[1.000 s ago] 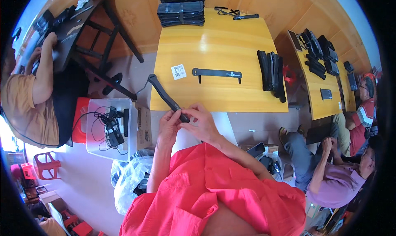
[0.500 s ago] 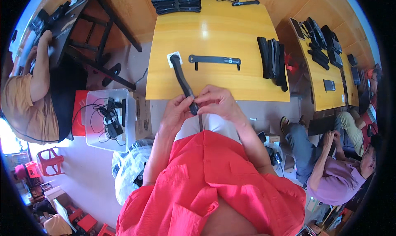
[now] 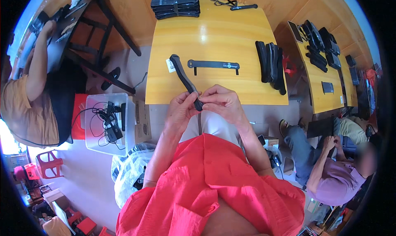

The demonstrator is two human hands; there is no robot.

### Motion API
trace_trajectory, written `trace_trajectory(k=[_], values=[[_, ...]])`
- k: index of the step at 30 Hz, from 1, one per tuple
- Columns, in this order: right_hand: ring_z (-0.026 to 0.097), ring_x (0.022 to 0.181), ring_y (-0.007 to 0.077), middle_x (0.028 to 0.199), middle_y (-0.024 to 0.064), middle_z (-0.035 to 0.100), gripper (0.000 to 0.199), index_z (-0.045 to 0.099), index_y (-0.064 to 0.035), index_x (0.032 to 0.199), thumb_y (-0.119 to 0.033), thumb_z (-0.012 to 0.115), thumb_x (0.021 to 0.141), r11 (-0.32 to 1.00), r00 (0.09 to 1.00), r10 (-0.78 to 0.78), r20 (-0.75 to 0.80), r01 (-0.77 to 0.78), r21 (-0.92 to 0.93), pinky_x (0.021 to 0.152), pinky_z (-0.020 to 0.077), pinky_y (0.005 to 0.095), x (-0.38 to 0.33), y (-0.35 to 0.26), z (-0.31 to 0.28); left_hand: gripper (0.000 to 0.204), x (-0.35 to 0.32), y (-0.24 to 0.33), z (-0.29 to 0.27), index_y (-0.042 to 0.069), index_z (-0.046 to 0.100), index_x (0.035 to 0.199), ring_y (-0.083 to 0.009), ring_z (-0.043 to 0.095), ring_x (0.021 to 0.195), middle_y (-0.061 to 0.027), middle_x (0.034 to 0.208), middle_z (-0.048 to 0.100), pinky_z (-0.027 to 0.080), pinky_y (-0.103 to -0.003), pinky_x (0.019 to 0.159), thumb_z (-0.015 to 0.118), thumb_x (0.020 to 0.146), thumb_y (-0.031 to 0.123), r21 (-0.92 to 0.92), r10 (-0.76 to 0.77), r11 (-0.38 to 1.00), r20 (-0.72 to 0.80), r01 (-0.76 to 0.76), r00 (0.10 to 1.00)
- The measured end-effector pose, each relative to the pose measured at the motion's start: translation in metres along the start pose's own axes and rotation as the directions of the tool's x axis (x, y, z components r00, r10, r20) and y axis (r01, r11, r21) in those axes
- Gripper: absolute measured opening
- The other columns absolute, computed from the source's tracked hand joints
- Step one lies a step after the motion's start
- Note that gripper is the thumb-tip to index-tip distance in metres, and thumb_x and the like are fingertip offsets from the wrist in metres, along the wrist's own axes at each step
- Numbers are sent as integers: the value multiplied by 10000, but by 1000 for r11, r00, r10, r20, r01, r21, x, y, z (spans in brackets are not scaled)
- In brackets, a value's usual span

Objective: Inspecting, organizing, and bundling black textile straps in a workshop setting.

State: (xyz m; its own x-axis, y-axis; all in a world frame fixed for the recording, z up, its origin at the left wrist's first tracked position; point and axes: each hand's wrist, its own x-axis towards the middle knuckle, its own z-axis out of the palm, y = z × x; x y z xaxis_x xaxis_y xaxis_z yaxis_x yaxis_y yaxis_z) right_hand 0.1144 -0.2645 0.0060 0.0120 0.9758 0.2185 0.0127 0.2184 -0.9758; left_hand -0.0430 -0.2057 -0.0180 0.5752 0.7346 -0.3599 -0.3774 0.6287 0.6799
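Both my hands grip the near end of a long black strap-like piece (image 3: 184,77) that angles up and left over the front edge of the yellow table (image 3: 218,34). My left hand (image 3: 181,109) pinches it from the left and my right hand (image 3: 220,102) from the right, fingers closed around its lower tip. A second flat black strap (image 3: 213,64) lies on the table just beyond, beside a small white tag (image 3: 169,65).
A row of black pieces (image 3: 271,66) stands at the table's right, a stack of black parts (image 3: 176,5) at its far edge. A clear bin of cables (image 3: 108,122) sits on the floor to my left. One person sits far left, another lower right.
The strap's far end has swung up and right over the table, and my hands have lifted a little toward the table edge, still pinching its near end.
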Motion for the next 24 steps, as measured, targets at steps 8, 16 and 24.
trace_trajectory(k=[8, 16, 24], values=[[625, 761, 217, 880, 127, 626, 184, 658, 19, 909, 30, 646, 725, 906, 989, -139, -41, 110, -409, 658, 494, 265, -6, -15, 8, 209, -5, -2, 3, 10, 581, 1012, -106, 622, 716, -46, 838, 626, 537, -234, 642, 614, 826, 98, 73, 71, 995, -96, -65, 993], [625, 749, 232, 885, 138, 618, 187, 644, 26, 908, 43, 621, 724, 868, 983, -181, 17, 168, -468, 652, 501, 269, -11, -19, 10, 262, -16, -1, 4, 17, 570, 1047, -99, 611, 738, -36, 843, 613, 535, -234, 651, 639, 797, 54, 74, 81, 994, -79, -75, 994], [619, 750, 271, 884, 145, 609, 206, 623, 36, 908, 68, 604, 706, 717, 958, -261, 120, 275, -640, 634, 515, 300, -15, -23, 12, 267, -17, -9, 1, 20, 573, 1031, -100, 610, 741, -38, 853, 615, 531, -226, 647, 661, 784, 72, 81, 95, 993, -115, -86, 989]])
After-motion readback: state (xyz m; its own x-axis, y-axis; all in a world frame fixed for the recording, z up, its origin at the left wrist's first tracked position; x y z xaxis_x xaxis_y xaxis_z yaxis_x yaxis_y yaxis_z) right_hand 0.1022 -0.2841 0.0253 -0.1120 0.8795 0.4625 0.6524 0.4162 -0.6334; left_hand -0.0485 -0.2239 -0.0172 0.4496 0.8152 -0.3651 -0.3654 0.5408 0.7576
